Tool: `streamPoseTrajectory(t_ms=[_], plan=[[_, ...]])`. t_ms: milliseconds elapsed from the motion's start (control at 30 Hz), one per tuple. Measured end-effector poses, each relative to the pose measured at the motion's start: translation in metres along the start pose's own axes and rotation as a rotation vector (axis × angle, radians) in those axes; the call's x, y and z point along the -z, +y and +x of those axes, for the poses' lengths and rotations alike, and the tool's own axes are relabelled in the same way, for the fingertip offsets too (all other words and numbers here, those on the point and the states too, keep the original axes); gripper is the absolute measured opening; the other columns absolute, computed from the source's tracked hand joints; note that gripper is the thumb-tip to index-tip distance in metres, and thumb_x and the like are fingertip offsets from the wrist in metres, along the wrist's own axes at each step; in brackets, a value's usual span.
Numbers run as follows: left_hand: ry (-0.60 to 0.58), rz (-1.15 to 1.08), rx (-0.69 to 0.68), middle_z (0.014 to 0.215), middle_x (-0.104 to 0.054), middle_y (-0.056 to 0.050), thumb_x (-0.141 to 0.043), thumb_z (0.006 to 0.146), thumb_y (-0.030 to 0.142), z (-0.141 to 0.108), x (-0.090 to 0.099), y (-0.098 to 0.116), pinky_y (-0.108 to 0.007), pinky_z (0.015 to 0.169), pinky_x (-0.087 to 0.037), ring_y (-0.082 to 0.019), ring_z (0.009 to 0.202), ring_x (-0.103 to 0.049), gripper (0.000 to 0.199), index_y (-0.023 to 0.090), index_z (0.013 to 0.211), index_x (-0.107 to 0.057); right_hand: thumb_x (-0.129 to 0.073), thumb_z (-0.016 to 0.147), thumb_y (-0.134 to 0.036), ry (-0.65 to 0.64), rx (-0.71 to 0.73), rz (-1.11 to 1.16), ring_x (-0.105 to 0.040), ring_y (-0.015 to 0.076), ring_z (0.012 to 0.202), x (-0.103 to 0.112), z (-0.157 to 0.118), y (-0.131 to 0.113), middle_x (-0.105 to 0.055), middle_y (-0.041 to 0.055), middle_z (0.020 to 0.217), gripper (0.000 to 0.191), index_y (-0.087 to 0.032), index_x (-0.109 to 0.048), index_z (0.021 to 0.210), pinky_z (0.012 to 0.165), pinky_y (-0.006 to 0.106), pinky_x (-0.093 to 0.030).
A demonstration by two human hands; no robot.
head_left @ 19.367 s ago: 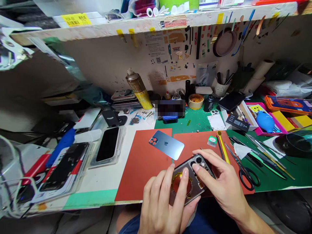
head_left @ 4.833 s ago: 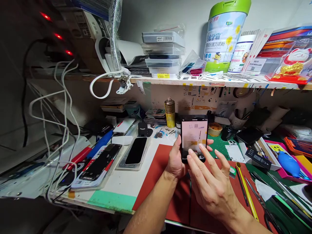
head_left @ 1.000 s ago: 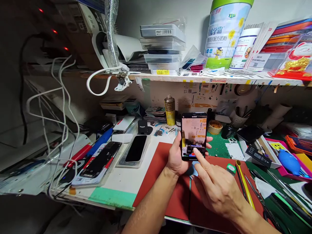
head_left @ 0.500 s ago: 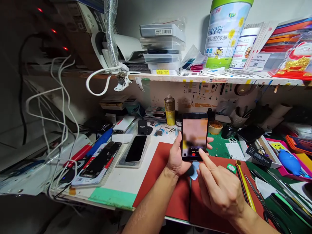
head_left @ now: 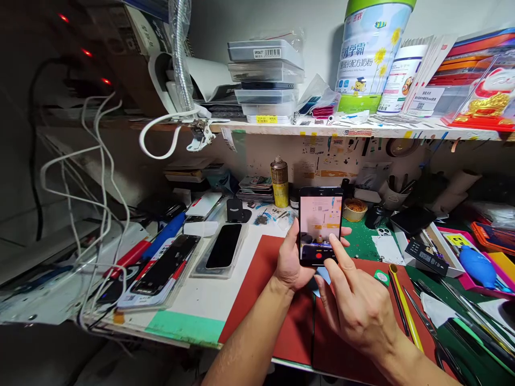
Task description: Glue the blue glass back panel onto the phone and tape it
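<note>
My left hand (head_left: 290, 258) is closed around a smartphone (head_left: 321, 214) and keeps it upright above the red work mats (head_left: 263, 300). On the phone's lit screen is a camera picture of the wall behind, with a red record button near the bottom. Over the lower right of the screen, my right hand (head_left: 360, 308) has its index finger stretched out, the tip on or just in front of the glass. It holds nothing, and its thumb stands apart from the fingers. Beneath the phone, a small light-blue piece (head_left: 322, 279) is mostly hidden.
To the left lie a dark phone in a clear tray (head_left: 224, 245) and a phone screen part (head_left: 167, 265). A yellow spray can (head_left: 279, 182) stands behind. Yellow-handled tool (head_left: 406, 305), tweezers and a blue air blower (head_left: 478, 266) lie right. A loaded shelf (head_left: 281, 128) runs above.
The picture on the phone's screen has turned from blurred to sharp. My right index finger has moved slightly up the screen, and the right hand's fingers have spread more. The left hand keeps its hold.
</note>
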State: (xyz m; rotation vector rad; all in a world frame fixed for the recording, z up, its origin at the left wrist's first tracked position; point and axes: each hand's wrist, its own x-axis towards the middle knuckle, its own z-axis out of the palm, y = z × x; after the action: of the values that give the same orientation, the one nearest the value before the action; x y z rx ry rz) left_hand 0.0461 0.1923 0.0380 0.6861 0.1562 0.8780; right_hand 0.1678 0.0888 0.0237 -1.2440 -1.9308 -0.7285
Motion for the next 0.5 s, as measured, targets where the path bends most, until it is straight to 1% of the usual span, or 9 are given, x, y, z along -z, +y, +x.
streamPoseTrajectory(t_ms=[100, 167, 233, 333, 500], plan=[[0.002, 0.025, 0.0, 0.13, -0.079, -0.025, -0.058, 0.099, 0.073, -0.0004, 0.0031, -0.0019, -0.041, 0.088, -0.064, -0.034, 0.105, -0.08, 0.076, 0.008, 0.132, -0.076, -0.054, 0.107, -0.017, -0.073, 0.055, 0.027, -0.065, 0.0183, 0.066, -0.0004, 0.0039, -0.0031, -0.059, 0.0311, 0.158, 0.028, -0.006, -0.067, 0.129, 0.063, 0.036, -0.05], [0.018, 0.038, -0.009, 0.129, -0.079, -0.025, -0.053, 0.101, 0.073, -0.0006, 0.0044, -0.0029, -0.037, 0.082, -0.064, -0.03, 0.097, -0.079, 0.077, 0.006, 0.132, -0.075, -0.052, 0.108, -0.017, -0.096, 0.102, 0.072, -0.066, 0.0188, 0.068, 0.0004, 0.0052, -0.0048, -0.058, 0.0291, 0.16, 0.028, -0.007, -0.066, 0.131, 0.064, 0.036, -0.051], [0.021, 0.046, -0.009, 0.129, -0.078, -0.025, -0.05, 0.103, 0.072, -0.0005, 0.0046, -0.0031, -0.036, 0.081, -0.064, -0.028, 0.095, -0.078, 0.077, 0.004, 0.13, -0.076, -0.052, 0.109, -0.018, -0.077, 0.11, 0.087, -0.065, 0.0189, 0.069, 0.0015, 0.0046, -0.0054, -0.059, 0.0283, 0.159, 0.027, -0.008, -0.067, 0.129, 0.065, 0.036, -0.052], [0.006, 0.031, 0.003, 0.13, -0.078, -0.025, -0.048, 0.104, 0.07, 0.0, 0.0032, -0.0018, -0.036, 0.083, -0.064, -0.028, 0.097, -0.078, 0.076, 0.004, 0.127, -0.078, -0.055, 0.11, -0.02, -0.03, 0.075, 0.057, -0.064, 0.0184, 0.067, 0.002, 0.0013, -0.004, -0.063, 0.0294, 0.155, 0.024, -0.008, -0.067, 0.126, 0.064, 0.035, -0.051], [-0.026, 0.0, -0.011, 0.129, -0.079, -0.025, -0.051, 0.104, 0.069, 0.0, 0.0009, 0.0007, -0.038, 0.085, -0.063, -0.03, 0.099, -0.079, 0.072, 0.007, 0.131, -0.077, -0.06, 0.108, -0.02, 0.016, 0.016, 0.023, -0.065, 0.0171, 0.064, 0.0009, -0.0033, -0.0018, -0.062, 0.0338, 0.153, 0.021, -0.007, -0.067, 0.123, 0.064, 0.034, -0.051]])
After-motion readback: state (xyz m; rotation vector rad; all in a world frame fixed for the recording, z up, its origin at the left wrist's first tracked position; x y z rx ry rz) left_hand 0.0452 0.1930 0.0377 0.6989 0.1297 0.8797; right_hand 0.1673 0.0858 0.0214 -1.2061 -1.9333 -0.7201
